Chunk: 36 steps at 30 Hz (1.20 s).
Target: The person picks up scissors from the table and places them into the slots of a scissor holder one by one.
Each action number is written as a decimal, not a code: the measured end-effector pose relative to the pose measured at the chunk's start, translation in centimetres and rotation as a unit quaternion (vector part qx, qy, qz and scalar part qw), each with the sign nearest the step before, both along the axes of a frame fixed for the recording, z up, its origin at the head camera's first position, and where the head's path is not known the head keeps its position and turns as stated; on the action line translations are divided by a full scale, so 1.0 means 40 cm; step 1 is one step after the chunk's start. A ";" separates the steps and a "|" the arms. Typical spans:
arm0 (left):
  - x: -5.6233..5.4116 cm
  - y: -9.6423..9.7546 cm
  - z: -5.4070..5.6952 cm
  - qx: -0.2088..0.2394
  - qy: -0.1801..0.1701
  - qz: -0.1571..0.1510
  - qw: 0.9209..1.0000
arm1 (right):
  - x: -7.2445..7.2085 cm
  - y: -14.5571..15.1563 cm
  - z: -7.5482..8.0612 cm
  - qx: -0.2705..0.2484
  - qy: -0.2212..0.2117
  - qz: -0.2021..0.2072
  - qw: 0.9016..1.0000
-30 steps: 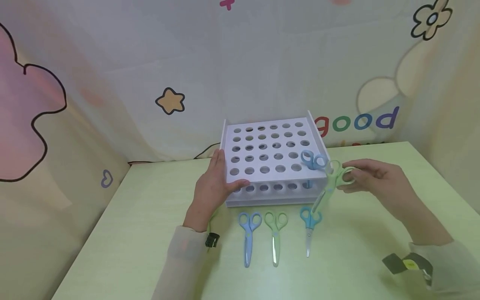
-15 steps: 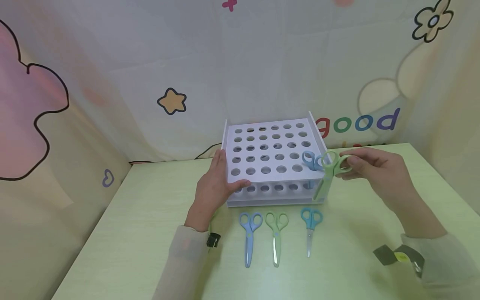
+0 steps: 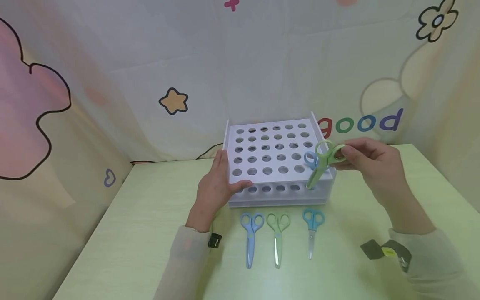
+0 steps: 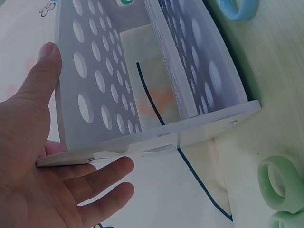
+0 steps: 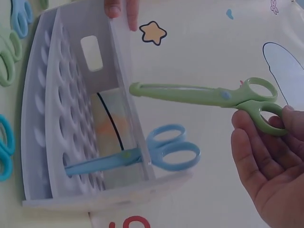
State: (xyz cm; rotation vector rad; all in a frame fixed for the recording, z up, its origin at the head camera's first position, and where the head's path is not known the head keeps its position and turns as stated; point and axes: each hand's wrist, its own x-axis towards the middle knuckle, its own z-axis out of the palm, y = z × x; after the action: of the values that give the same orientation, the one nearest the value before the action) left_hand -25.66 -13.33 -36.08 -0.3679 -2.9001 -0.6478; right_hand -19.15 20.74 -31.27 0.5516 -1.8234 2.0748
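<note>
My left hand [image 3: 213,191] rests at the left side of a white rack [image 3: 271,142] with rows of round holes. Its fingers lie straight along the outer wall, and the thumb reaches over the front edge. Between thumb and fingers, my right hand [image 3: 376,166] pinches one handle loop of green scissors [image 5: 190,96]. These scissors hang above the rack's front right corner, blade end tilted down and left in the head view. Blue scissors [image 5: 107,163] stand in a hole at that corner, handles on top, partly hidden behind the green ones in the head view.
In front of the rack, blue scissors [image 3: 250,248], green scissors [image 3: 277,241] and teal scissors [image 3: 312,226] lie on the pale table [image 3: 150,233], handles toward the rack. Behind it hangs a printed cloth [image 3: 262,75]. A dark strap [image 3: 401,252] hangs near the right sleeve.
The right hand has lifted the green scissors slightly and carried them left, from beside the rack to over its front right corner. My left hand stays at the rack's side.
</note>
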 end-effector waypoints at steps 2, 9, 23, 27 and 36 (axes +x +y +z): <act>0.000 0.000 0.000 0.000 -0.002 0.001 1.000 | -0.003 -0.012 0.005 -0.006 -0.001 -0.004 1.000; 0.001 0.000 0.000 -0.005 -0.005 0.005 1.000 | -0.013 -0.051 0.013 -0.008 -0.008 -0.029 1.000; 0.000 -0.001 -0.003 -0.009 0.003 0.002 1.000 | -0.051 -0.121 0.004 0.147 -0.012 -0.112 0.983; 0.000 -0.002 -0.004 -0.009 0.007 0.000 1.000 | -0.057 -0.125 -0.005 0.163 -0.018 -0.101 0.981; -0.002 0.000 -0.006 -0.001 -0.001 0.004 1.000 | -0.057 -0.137 -0.019 0.192 -0.040 -0.114 0.974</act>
State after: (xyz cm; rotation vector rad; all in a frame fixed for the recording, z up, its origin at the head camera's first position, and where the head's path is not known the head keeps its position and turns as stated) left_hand -25.74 -13.33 -36.33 -0.3555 -2.9032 -0.6444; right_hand -21.42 15.25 -32.02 0.3317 -2.2349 1.6255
